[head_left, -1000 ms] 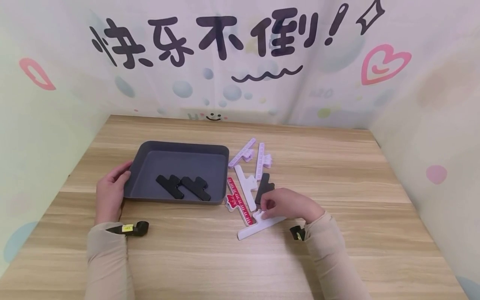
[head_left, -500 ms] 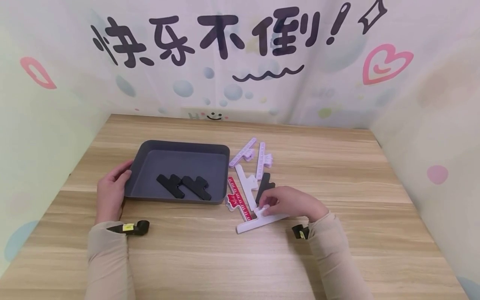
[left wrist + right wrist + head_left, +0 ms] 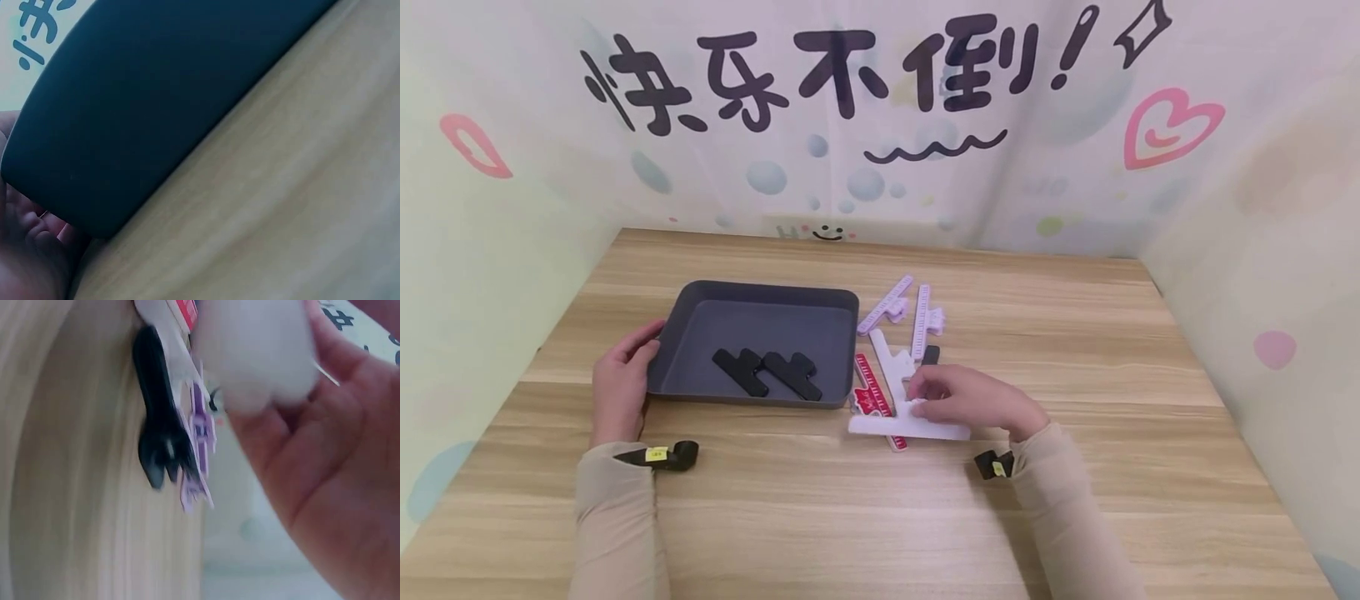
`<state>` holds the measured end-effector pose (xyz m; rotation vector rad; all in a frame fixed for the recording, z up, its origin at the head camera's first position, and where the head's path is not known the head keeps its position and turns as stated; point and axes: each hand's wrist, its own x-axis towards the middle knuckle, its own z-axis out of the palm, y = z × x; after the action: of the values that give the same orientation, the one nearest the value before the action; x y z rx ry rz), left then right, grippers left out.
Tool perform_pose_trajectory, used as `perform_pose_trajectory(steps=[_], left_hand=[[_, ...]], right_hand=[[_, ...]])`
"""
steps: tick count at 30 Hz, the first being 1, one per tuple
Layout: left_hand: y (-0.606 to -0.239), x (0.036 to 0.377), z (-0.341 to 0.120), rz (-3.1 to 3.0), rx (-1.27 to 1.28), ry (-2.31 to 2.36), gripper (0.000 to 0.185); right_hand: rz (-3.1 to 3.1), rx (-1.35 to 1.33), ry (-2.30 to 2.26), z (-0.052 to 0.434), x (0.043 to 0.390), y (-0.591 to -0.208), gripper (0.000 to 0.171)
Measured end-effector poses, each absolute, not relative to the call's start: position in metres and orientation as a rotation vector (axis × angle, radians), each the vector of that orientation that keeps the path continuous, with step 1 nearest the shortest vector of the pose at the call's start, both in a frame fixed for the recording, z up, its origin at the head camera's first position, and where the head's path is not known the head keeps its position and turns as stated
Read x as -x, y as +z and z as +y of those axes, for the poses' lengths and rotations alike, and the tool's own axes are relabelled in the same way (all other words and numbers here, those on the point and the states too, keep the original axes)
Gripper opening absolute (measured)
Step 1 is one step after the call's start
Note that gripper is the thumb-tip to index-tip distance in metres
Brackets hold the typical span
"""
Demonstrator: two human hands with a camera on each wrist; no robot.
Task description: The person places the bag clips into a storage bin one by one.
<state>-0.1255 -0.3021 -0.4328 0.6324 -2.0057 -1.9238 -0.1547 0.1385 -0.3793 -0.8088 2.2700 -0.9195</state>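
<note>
A dark grey tray (image 3: 752, 290) stands on the table, with two black clips (image 3: 792, 375) inside near its front wall. My left hand (image 3: 623, 375) grips the tray's left side; in the left wrist view its fingers are partly hidden by the wall. My right hand (image 3: 973, 400) pinches a long white clip (image 3: 887, 427) by its handle, raised over the other clips. Beneath it lie a red-and-white clip (image 3: 867, 379) and another white clip (image 3: 887, 358). A black clip (image 3: 153, 375) on the table shows below the right hand in the right wrist view.
Two purple clips (image 3: 928, 321) lie right of the tray, behind the white ones. Printed cloth (image 3: 880, 192) hangs along the table's back edge and both sides. Wood tabletop (image 3: 820, 517) extends in front of the tray and to the right.
My right hand has lifted the long white clip off the table and moved it left and away from me, turning it more crosswise. My left hand and the tray stay put.
</note>
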Motion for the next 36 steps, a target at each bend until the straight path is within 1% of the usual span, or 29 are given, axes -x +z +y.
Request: perform_pose_trajectory(steps=[4, 9, 12, 17, 20, 26, 30, 36], left_hand=[[-0.434, 0.126, -0.303, -1.838, -0.553, -2.050, 0.032], [-0.435, 0.128, -0.307, -1.839, -0.440, -2.117, 0.037], [-0.434, 0.129, -0.309, -1.821, -0.359, -2.170, 0.039], [-0.434, 0.132, -0.315, -1.739, -0.230, -2.317, 0.039], [-0.436, 0.134, -0.317, -1.783, -0.207, -2.331, 0.038], [-0.441, 0.131, -0.316, -2.005, -0.279, -2.174, 0.036], [-0.440, 0.131, -0.317, -1.991, -0.305, -2.173, 0.036], [-0.439, 0.136, -0.318, -1.928, -0.311, -2.200, 0.035]], right_hand=[[2.253, 0.751, -1.047, 0.128, 0.159, -0.380, 0.017], [2.223, 0.708, -1.189, 0.113, 0.164, -0.377, 0.034], [2.234, 0.728, -1.195, 0.104, 0.169, -0.375, 0.038], [2.244, 0.742, -1.234, 0.091, 0.177, -0.372, 0.033], [2.197, 0.718, -1.314, 0.084, 0.181, -0.370, 0.032], [2.160, 0.687, -1.369, 0.072, 0.188, -0.374, 0.031], [2.202, 0.672, -1.379, 0.066, 0.193, -0.376, 0.032], [2.237, 0.572, -1.481, 0.059, 0.200, -0.377, 0.033]])
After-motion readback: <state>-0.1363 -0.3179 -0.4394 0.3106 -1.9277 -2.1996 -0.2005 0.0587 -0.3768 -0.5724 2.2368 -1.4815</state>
